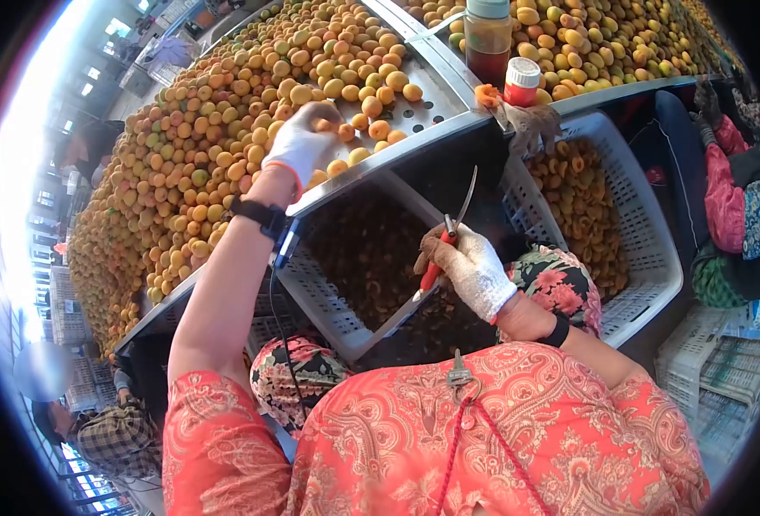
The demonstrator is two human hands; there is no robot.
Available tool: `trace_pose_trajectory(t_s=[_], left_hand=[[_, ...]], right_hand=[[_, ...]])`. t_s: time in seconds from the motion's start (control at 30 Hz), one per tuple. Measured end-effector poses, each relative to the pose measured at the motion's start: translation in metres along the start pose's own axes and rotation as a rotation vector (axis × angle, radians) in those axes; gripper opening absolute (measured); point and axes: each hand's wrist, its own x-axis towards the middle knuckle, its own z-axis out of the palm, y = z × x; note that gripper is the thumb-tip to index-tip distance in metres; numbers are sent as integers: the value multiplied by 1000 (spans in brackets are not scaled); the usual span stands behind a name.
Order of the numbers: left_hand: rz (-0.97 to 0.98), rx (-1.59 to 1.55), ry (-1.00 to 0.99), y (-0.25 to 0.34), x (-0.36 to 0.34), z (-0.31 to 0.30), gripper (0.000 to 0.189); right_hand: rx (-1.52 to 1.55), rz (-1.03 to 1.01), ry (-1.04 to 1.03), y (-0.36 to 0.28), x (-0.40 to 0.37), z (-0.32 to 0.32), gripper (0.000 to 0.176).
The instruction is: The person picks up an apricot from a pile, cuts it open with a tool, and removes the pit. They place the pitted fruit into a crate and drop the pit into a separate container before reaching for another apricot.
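My left hand (302,142), in a white glove, reaches over the metal sorting table (436,116) at the near edge of a big heap of apricots (216,129). Its fingers curl round an apricot (321,125), partly hidden by the glove. Several loose apricots lie just right of the fingertips. My right hand (474,271), also gloved and stained brown at the fingers, grips red-handled pruning shears (431,273), whose thin curved blade points up. Below the shears stands a grey plastic crate (371,340) with dark apricot pieces inside.
A second crate (655,292) of cut apricot halves (578,198) stands at right. On the table's edge are a bottle with dark liquid (488,43), a red jar with a white lid (522,82) and a used glove (530,125). Other people sit at far right and lower left.
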Motion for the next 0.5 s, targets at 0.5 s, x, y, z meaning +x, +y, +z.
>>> trace_pose_trajectory(t_s=[0.5], left_hand=[[-145,-902,-139,80,-259,-3,45]], right_hand=[[-489,-537,-146,-24,-69,60,21]])
